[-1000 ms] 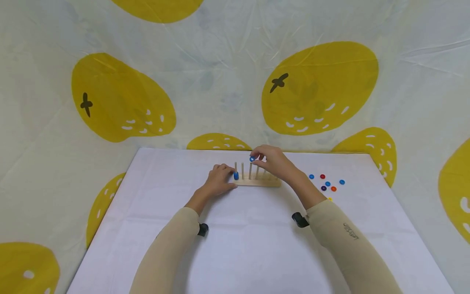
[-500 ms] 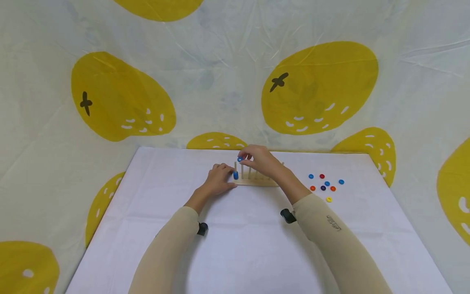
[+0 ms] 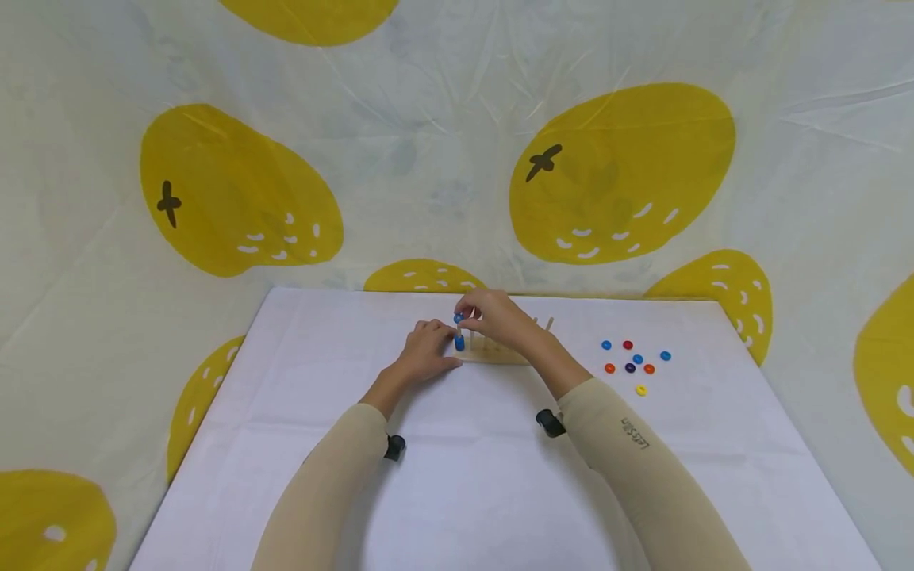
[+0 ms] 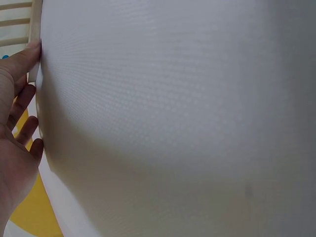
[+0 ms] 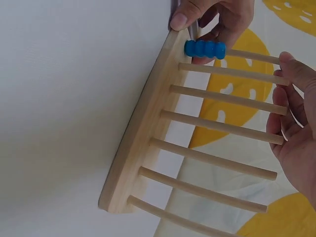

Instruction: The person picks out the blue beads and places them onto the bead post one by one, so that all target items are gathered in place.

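A wooden peg stand (image 3: 493, 358) with a row of upright pegs stands near the table's far side. My left hand (image 3: 423, 350) holds its left end, the thumb in front, as the right wrist view also shows. Several blue rings (image 5: 205, 49) are stacked low on the leftmost peg. At that peg's top, my right hand (image 3: 497, 319) pinches another blue ring (image 3: 458, 318) between thumb and fingers. The fingers hide this ring in the right wrist view, so whether the peg passes through it I cannot tell. The other pegs (image 5: 212, 158) in that view carry no rings.
Loose rings lie to the right of the stand: a red ring (image 3: 627, 345), a yellow ring (image 3: 641, 390), a dark purple ring (image 3: 630, 368), and several blue and orange ones. A white cloth (image 3: 457, 492) covers the table. A lemon-patterned curtain (image 3: 428, 198) hangs behind it.
My right hand has moved left along the pegs with the blue ring, then down slightly onto the leftmost peg's top. The left hand has stayed at the stand's end.
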Motion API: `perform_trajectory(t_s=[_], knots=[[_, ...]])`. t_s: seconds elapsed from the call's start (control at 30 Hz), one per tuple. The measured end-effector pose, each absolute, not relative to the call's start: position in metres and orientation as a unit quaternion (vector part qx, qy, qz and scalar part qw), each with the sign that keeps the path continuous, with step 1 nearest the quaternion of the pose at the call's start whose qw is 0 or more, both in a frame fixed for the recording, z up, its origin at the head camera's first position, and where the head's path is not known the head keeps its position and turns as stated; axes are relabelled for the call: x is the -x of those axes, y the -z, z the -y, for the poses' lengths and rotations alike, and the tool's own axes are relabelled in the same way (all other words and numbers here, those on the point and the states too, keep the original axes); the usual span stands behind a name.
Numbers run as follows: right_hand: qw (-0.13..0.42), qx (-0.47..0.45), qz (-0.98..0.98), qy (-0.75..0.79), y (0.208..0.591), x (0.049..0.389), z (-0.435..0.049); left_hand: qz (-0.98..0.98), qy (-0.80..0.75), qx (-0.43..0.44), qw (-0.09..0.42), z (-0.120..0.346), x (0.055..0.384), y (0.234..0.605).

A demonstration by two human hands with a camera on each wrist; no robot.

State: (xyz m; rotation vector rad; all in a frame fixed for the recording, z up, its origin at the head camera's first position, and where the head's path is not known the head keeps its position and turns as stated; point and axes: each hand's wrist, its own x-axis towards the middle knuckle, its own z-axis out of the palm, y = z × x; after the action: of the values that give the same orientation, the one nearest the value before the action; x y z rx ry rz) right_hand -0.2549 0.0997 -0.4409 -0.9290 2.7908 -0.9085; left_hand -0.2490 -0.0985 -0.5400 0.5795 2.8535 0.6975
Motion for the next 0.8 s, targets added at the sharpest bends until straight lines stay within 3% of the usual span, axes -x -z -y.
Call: perform_trajectory(t_s=[0.8], knots=[[0.023,0.308,-0.908,0.283,0.4443,0.256,-0.104,-0.95,-0.232,-0.197,0.071,0.0972,0.2466,0.5354]])
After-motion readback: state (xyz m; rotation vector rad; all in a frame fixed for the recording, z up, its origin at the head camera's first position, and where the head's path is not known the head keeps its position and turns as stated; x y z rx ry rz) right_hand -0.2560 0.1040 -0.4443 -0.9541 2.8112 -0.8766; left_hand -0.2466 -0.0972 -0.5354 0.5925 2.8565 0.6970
